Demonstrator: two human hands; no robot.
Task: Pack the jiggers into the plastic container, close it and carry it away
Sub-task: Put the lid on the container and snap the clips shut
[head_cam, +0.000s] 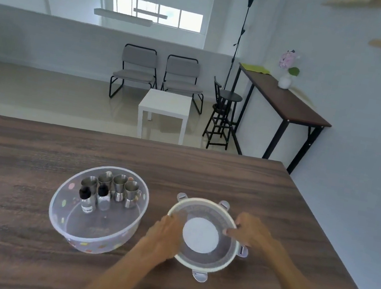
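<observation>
Plastic lid [202, 234] | left hand [164, 237] grips near-left rim | right hand [249, 231] grips right rim

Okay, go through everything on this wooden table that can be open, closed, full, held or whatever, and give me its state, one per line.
Round clear plastic container: open, lid off, upright on the table.
Steel jiggers: inside the container, standing at its far side.
Two small black-capped glass bottles: inside the container, capped, upright.
Round clear lid with clip tabs: off the container, lying beside it.
Left hand: grip on the lid's left rim.
Right hand: grip on the lid's right rim.
</observation>
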